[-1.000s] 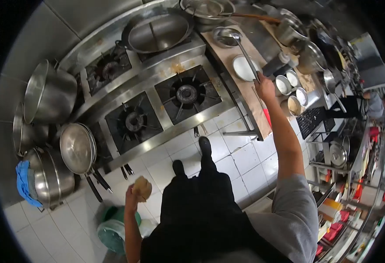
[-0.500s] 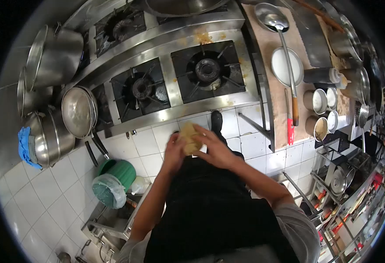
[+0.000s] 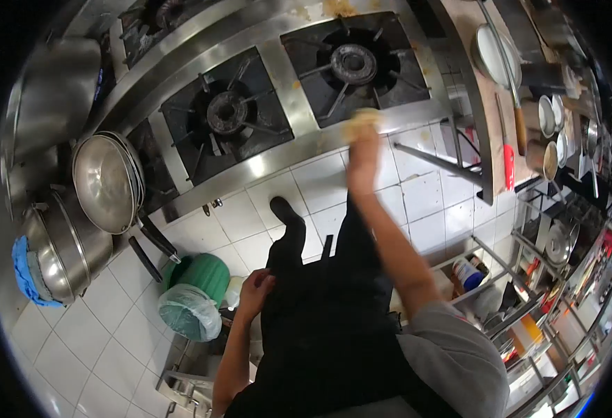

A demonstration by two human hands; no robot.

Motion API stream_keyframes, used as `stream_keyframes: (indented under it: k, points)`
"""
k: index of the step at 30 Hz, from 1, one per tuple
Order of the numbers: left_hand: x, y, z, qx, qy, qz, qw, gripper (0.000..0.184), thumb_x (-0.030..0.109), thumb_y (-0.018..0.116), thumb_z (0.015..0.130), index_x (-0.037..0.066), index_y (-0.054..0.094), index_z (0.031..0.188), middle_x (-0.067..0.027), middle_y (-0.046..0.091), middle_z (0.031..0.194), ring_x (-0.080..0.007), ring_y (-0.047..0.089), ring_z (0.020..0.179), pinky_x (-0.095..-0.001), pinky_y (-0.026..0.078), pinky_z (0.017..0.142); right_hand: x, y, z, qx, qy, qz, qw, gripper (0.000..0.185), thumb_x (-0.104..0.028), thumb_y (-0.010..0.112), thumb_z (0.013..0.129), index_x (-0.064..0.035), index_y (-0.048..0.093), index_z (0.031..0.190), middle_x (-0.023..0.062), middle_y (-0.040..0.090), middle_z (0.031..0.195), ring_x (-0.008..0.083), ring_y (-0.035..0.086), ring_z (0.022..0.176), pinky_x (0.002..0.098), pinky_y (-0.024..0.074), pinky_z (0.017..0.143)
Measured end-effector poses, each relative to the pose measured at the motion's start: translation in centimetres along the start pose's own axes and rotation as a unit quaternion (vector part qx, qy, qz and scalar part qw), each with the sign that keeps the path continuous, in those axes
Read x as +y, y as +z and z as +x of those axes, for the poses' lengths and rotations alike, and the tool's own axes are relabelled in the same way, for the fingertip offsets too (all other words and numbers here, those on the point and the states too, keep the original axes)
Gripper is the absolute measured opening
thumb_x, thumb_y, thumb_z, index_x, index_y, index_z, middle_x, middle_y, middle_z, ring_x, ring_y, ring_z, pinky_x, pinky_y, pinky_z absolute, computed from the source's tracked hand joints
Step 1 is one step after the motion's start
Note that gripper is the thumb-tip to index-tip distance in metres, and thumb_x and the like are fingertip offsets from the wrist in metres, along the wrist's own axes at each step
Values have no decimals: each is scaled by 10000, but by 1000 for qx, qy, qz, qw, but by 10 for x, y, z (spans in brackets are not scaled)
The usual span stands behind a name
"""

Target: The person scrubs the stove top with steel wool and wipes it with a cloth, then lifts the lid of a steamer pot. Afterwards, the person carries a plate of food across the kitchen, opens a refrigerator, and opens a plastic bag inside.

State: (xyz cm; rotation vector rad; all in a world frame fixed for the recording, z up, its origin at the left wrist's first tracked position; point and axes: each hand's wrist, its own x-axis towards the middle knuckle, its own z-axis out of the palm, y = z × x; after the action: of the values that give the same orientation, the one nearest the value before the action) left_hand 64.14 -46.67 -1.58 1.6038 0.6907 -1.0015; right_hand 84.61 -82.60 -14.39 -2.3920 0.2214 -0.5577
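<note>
My right hand, blurred by motion, is closed on a pale yellow cloth. The cloth is at the steel front edge of the stove, below the right front burner. Down beside my left thigh hangs my left hand, with nothing visible in it; its fingers are loosely bent and the thumb stands a little apart. Left of the cloth is another front burner with a black grate.
Stacked pans with black handles stand left of the stove, near metal bowls. A green bin with a plastic liner is on the tiled floor. At right, a counter holds a white-filled bowl and a red-handled tool.
Both hands were together at the cloth before. My right hand has carried it forward and right to the stove edge; my left has let go and dropped to my side. The view has shifted.
</note>
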Motion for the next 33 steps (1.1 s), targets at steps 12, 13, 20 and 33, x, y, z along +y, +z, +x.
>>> stream_keyframes:
  k: [12, 13, 20, 33]
  points:
    - [-77, -145, -14, 31, -10, -11, 999, 293, 209, 578, 967, 3, 581, 1176, -133, 689, 866, -197, 676, 736, -323, 552, 645, 42, -21, 12, -120, -47, -199, 971, 364, -51, 555, 771, -41, 627, 1128, 168, 621, 1125, 350, 537, 1093, 495, 430, 891]
    - [-89, -146, -12, 49, -24, -28, 998, 271, 191, 593, 954, -3, 594, 1143, -101, 676, 819, -160, 659, 689, -278, 526, 593, 28, -19, 19, -62, -51, -236, 968, 349, -63, 564, 771, -23, 627, 1112, 169, 615, 1136, 371, 528, 1095, 503, 423, 902]
    - [-124, -130, -11, -18, -67, 56, 996, 275, 220, 596, 956, 14, 589, 1138, -107, 669, 812, -175, 650, 659, -306, 540, 589, -97, 39, -27, -170, -203, -70, 962, 330, -70, 541, 803, -23, 637, 1115, 153, 598, 1212, 368, 530, 1107, 499, 404, 972]
    - [-194, 15, -94, 227, 6, -440, 869, 343, 365, 596, 971, 52, 610, 1111, -52, 660, 922, -126, 613, 813, -282, 519, 697, -44, 1, -39, -548, -254, -73, 794, 356, -150, 538, 903, 36, 600, 1200, 231, 646, 1099, 385, 597, 1053, 448, 476, 923]
